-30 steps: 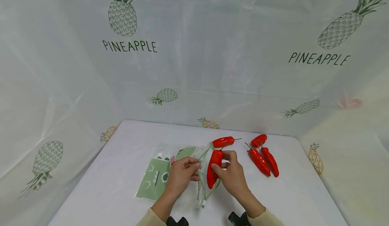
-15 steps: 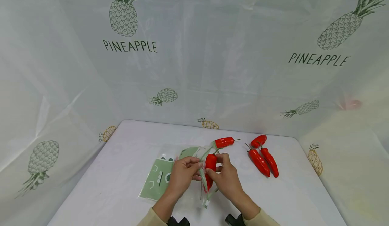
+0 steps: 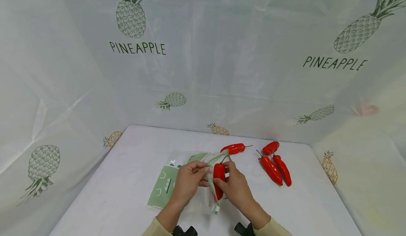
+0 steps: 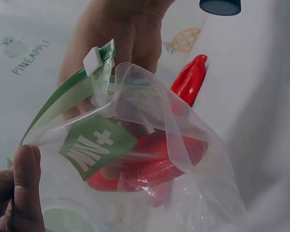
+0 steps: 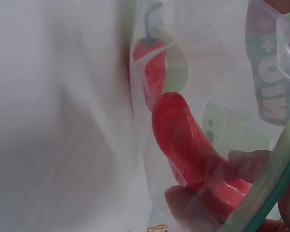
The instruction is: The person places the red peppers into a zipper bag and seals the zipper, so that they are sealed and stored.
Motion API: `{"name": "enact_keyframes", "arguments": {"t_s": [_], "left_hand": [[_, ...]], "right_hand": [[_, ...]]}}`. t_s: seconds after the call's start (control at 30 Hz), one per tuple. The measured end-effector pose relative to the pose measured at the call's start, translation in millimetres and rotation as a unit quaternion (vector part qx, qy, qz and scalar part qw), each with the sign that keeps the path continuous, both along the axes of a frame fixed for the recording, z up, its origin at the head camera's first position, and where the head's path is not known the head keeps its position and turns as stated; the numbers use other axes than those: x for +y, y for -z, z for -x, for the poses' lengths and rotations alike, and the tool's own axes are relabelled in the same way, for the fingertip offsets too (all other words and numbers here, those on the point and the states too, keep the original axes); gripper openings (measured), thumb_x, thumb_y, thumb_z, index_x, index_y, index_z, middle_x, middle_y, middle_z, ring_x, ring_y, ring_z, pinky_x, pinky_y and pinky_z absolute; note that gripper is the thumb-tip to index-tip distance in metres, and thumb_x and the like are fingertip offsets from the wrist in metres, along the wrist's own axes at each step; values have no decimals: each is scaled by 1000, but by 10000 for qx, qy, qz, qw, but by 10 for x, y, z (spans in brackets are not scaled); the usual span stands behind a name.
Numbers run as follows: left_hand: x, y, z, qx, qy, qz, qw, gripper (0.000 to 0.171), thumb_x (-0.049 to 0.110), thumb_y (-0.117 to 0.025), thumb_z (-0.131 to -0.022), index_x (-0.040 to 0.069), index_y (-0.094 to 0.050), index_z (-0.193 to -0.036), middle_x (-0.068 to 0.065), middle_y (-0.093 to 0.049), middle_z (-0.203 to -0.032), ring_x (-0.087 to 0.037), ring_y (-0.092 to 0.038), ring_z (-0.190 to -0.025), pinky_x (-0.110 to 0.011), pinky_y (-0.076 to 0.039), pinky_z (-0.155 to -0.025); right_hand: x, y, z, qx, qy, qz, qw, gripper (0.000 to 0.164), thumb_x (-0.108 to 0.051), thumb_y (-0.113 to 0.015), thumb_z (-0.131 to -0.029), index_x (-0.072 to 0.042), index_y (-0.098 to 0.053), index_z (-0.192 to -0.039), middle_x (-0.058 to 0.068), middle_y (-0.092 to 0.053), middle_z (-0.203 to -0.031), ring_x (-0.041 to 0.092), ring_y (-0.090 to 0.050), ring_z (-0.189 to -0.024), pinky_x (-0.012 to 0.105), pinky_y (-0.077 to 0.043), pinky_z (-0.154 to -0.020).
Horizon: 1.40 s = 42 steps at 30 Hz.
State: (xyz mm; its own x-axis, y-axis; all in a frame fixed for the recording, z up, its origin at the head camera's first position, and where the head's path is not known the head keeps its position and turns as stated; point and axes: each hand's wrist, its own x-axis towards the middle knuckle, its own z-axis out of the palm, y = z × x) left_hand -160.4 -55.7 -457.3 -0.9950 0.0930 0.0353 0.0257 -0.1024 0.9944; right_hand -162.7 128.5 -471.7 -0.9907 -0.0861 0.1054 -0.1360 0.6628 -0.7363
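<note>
My left hand (image 3: 187,179) pinches the green zip edge of a clear zip bag (image 4: 203,198); its thumb (image 4: 26,183) shows at lower left in the left wrist view. My right hand (image 3: 236,185) holds a red chili pepper (image 3: 219,179) by its side, tip downward and stem up, at the bag's opening. Through the plastic in the right wrist view, the fingers (image 5: 188,208) grip that pepper (image 5: 183,140) inside the bag. A white slider (image 4: 92,61) sits at one end of the zip. More red shows in the bag, but I cannot tell whether it is another pepper.
Another chili pepper (image 3: 234,148) lies behind the bag. Several more peppers (image 3: 271,171) lie to the right on the white table (image 3: 104,193). A flat green printed bag (image 3: 163,186) lies left of my hands. A pineapple-printed curtain (image 3: 222,63) surrounds the table.
My right hand has moved left and slightly down with the chili pepper, from in front of the bag into its opening. The left hand stays almost in place on the zip edge.
</note>
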Motion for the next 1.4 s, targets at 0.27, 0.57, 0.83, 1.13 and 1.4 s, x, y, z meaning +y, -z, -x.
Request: {"name": "enact_keyframes", "arguments": {"t_s": [0.27, 0.57, 0.83, 1.13, 1.4], "left_hand": [[3, -20, -9, -31, 25, -74, 10000, 26, 11, -76, -98, -8, -72, -116, -20, -76, -99, -16, -71, -70, -31, -67, -66], [3, -12, -8, -38, 45, -45, 10000, 27, 10, -75, -98, -10, -71, -116, -20, -76, -100, -16, -71, -69, -31, -67, -66], [-2, -3, -16, -48, 45, -56, 10000, 25, 11, -76, -98, -7, -72, -114, -20, -77, -100, -16, -72, -69, -32, -67, -66], [-9, 16, -17, -47, 34, -34, 10000, 24, 11, -76, -98, -6, -73, -115, -20, -77, -102, -16, -72, -70, -32, -67, -67], [-9, 14, -9, -119, -52, -59, 9999, 22, 8, -75, -98, -7, -72, -113, -16, -76, -95, -14, -69, -68, -31, -67, -65]], "right_hand": [[-11, -22, 11, -106, -124, -64, 9998, 64, -21, -88, -87, -3, -52, -137, 14, -70, -113, 14, -66, -79, 22, -59, -54], [-13, -8, 50, 8, -44, -108, 9999, 66, -22, -89, -86, -2, -53, -137, 16, -71, -114, 15, -67, -80, 25, -62, -55], [-22, 3, 61, 16, 24, -112, 9999, 68, -22, -90, -85, -2, -52, -138, 18, -71, -118, 16, -68, -82, 28, -64, -57], [-29, 21, 64, -58, 75, -32, 10000, 66, -21, -89, -87, -1, -53, -139, 19, -71, -120, 18, -71, -82, 29, -64, -58], [-32, 44, 62, -33, 80, -25, 10000, 63, -19, -87, -89, 0, -54, -139, 24, -70, -124, 22, -77, -85, 33, -65, -61]]}}
